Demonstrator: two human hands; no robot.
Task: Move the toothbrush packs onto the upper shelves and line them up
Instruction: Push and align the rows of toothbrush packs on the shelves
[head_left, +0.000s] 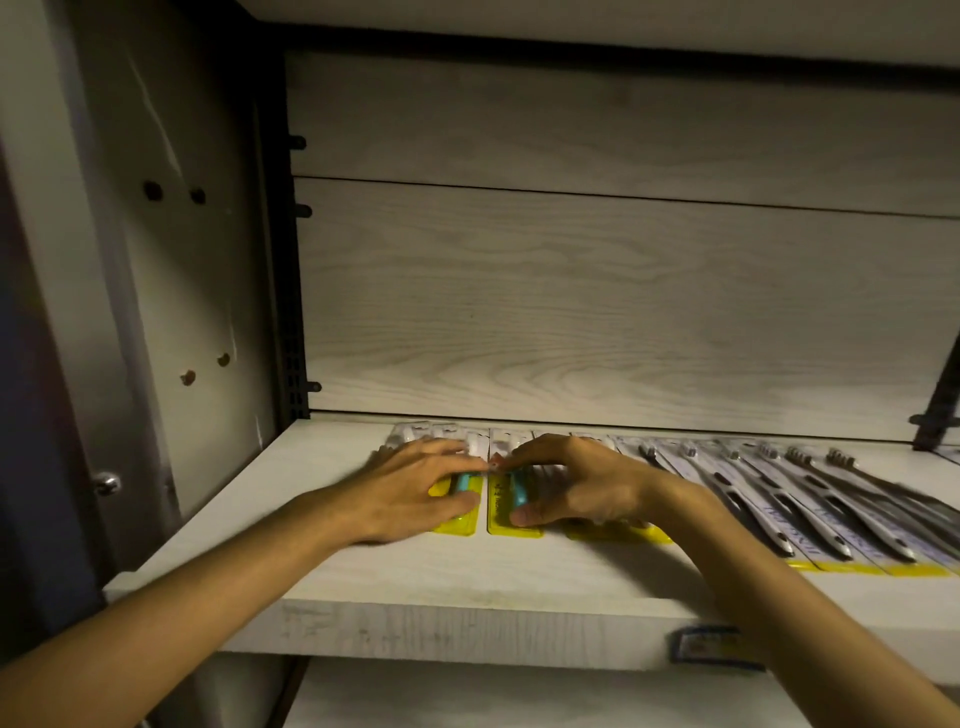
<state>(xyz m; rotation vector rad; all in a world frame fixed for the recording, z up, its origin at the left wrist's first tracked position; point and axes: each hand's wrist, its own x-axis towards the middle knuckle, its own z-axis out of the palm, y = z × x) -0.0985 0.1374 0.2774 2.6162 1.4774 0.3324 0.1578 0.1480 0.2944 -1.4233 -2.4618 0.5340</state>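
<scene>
Toothbrush packs lie flat in a row on the pale wooden shelf (363, 577). My left hand (415, 488) rests palm down on the leftmost yellow-backed pack (457, 522), which holds a blue-handled brush. Beside it my right hand (571, 483) lies over the neighbouring yellow pack (501, 512), its thumb on the blue handle. The fingertips of both hands nearly meet between these two packs. More yellow packs are partly hidden under my right hand and wrist. To the right, several packs with grey-white brushes (810, 499) lie fanned at a slant.
The shelf's wood-grain back panel (623, 312) rises behind the packs. A metal side wall (182, 291) with screw holes closes the left end. A blue price label (714, 647) sits on the shelf's front edge. Another shelf board (519, 701) shows below.
</scene>
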